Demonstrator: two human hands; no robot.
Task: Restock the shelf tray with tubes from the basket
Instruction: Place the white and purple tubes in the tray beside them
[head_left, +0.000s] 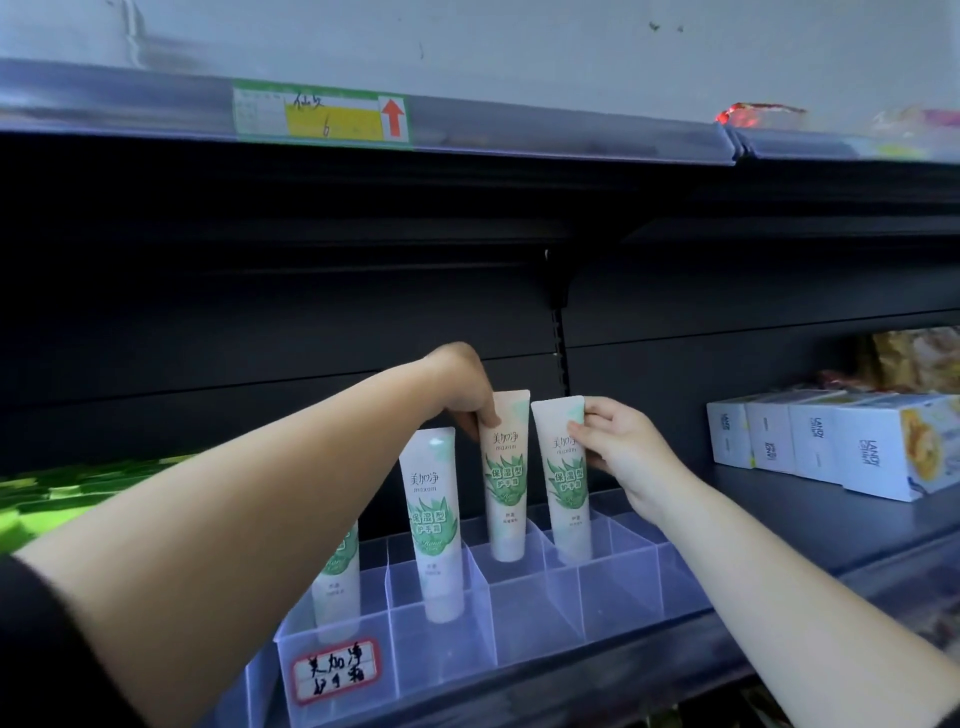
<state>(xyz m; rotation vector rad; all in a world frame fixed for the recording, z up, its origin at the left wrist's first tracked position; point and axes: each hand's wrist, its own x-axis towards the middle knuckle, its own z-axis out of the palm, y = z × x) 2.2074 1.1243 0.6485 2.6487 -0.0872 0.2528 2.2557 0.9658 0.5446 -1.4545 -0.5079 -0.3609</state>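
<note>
A clear plastic tray (524, 639) with dividers stands on the dark shelf and holds several white tubes with green leaf prints, all upright. My left hand (465, 389) pinches the top of the third tube (506, 478), which stands in a rear compartment. My right hand (618, 447) grips the upper part of the fourth tube (566, 483), standing in the compartment to its right. Two more tubes stand further left: one (434, 525) free and one (337, 582) partly hidden behind my left forearm. The basket is out of view.
White boxes (831, 444) stand in a row on the shelf to the right, with packets behind them. Green packages (62, 493) lie at the left. The upper shelf edge (467, 135) with a price tag (322, 114) overhangs. A handwritten label (335, 670) marks the tray front.
</note>
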